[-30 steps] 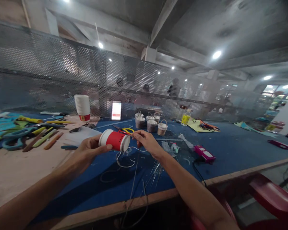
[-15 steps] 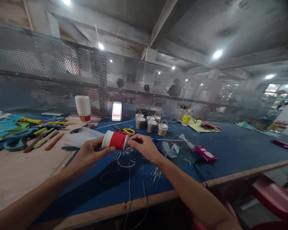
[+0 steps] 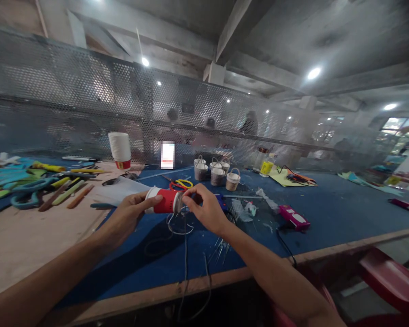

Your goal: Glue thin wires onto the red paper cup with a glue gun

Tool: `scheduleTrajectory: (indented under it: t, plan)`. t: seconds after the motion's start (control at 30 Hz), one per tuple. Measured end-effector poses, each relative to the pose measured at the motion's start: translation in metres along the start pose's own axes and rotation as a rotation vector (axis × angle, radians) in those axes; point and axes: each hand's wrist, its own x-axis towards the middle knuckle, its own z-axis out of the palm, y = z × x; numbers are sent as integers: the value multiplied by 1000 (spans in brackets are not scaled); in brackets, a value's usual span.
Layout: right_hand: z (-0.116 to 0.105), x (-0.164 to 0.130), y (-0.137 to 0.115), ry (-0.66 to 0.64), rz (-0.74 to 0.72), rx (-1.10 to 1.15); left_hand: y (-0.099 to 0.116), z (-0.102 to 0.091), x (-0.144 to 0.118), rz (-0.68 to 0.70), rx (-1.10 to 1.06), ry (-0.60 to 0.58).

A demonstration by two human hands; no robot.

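My left hand (image 3: pixel 131 212) is closed around a red and white paper cup (image 3: pixel 166 201), which lies on its side in the air above the blue table. Its thumb presses on the red band, and the white rim faces left. Grey cord (image 3: pixel 186 245) is wound round the narrow base end and hangs down over the table's front edge. At that base end, my right hand (image 3: pixel 206 206) has thumb and fingers pinched on the cord, partly hiding it. Behind the hands lie scissors with red and yellow handles (image 3: pixel 183 184).
Several small handled cups (image 3: pixel 218 176) stand farther back. A stack of paper cups (image 3: pixel 120 147) is at the left, near blue-handled scissors (image 3: pixel 30 193) and clay-coloured sticks. Glue sticks (image 3: pixel 223 247), a magenta box (image 3: pixel 294 217) and a yellow-labelled bottle (image 3: pixel 266 167) sit rightward.
My left thumb has moved from below the cup up onto its red band, and the cup has turned. More grey cord shows at the base. My right hand stays at that end.
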Motion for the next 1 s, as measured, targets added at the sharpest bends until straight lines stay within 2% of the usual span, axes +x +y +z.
scheduleTrajectory:
  t: [0.07, 0.27, 0.47, 0.63, 0.77, 1.0]
  plan:
    - [-2, 2, 2, 46, -31, -6, 5, 5, -4, 27, 18, 32]
    - [-2, 4, 5, 2, -56, 29, 8, 10, -8, 26, 49, 18]
    - [-6, 4, 4, 49, 14, 13, 6, 9, -8, 16, 16, -15]
    - [-7, 5, 4, -25, 164, 226, 5, 8, -8, 18, 41, -41]
    - [-6, 4, 4, -54, 191, 320, 3, 6, -7, 33, 112, -39]
    - [-7, 3, 3, -51, 169, 245, 6, 8, -10, 55, 202, -24]
